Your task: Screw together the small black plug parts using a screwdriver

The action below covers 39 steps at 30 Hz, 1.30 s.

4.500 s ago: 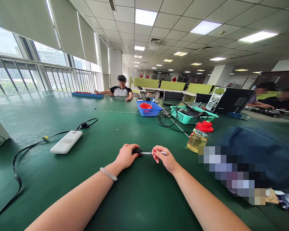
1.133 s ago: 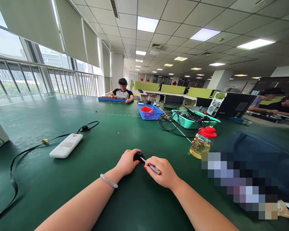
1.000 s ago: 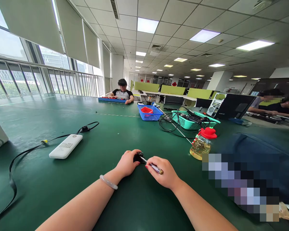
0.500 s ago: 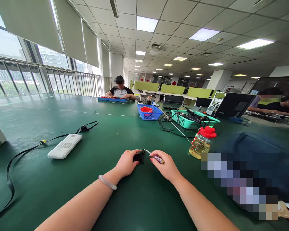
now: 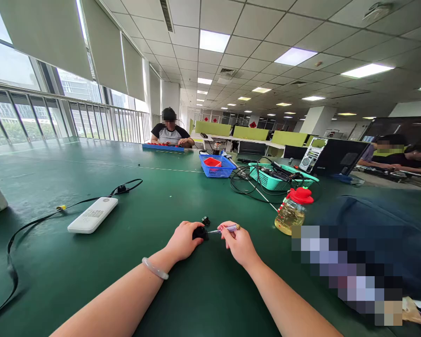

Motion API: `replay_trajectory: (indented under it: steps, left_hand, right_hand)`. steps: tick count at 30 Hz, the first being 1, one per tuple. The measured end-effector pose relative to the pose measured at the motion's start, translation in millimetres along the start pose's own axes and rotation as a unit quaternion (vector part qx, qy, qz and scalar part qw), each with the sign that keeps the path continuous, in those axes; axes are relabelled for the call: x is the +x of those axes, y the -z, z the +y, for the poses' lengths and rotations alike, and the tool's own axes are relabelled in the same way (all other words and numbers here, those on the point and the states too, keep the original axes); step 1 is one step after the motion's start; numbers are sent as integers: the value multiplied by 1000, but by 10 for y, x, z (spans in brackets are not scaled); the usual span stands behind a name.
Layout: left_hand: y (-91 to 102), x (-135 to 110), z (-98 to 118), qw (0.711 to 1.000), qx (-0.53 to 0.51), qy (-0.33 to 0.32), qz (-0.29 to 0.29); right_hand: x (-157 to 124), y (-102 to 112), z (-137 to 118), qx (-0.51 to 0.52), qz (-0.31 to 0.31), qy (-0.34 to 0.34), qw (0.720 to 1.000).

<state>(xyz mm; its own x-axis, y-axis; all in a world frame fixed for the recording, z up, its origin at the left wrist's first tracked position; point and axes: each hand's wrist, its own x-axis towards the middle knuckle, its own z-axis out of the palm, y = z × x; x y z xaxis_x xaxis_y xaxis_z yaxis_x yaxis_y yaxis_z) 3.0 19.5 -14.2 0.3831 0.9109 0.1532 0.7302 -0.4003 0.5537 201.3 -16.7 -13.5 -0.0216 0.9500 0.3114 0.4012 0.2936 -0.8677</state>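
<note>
Hands: left hand (image 5: pixel 182 239) curls around a black part (image 5: pixel 199 232); right hand (image 5: pixel 239 241) pinches a screwdriver (image 5: pixel 228 229).
Screwdriver: tip touches the part.
Part: on the surface (image 5: pixel 126 262).
Nearby: small piece (image 5: pixel 206 219) just behind it.

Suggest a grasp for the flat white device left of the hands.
Probably pinch the white device across its long edges at mid-length, from above: it lies flat on the green table, and a black cable runs close by its far side.
</note>
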Motion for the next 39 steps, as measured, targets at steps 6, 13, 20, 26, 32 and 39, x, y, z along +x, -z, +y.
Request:
replay_trajectory:
  steps: [6, 13, 20, 26, 32, 39]
  left_hand:
    - [-1, 0, 2, 1000, -2, 3, 1]
    - [3, -14, 21, 1000, 15, 0, -6]
    - [-7, -11, -7, 999, 29, -35, -4]
    - [-17, -22, -16, 998, 49, -41, -9]
    - [-8, -28, 18, 996, 71, -53, -16]
    - [19, -56, 76, 996, 78, -35, -26]
  right_hand:
    - [-46, -41, -82, -70, 11, 19, 997]
    - [-12, 10, -83, -27, 32, 20, 999]
    - [-127, -70, -252, -122, -21, 116, 985]
    - [-114, -25, -232, -100, 20, 127, 987]
    - [-75, -12, -203, -82, -3, 85, 993]
    - [-82, 33, -202, -48, -11, 80, 996]
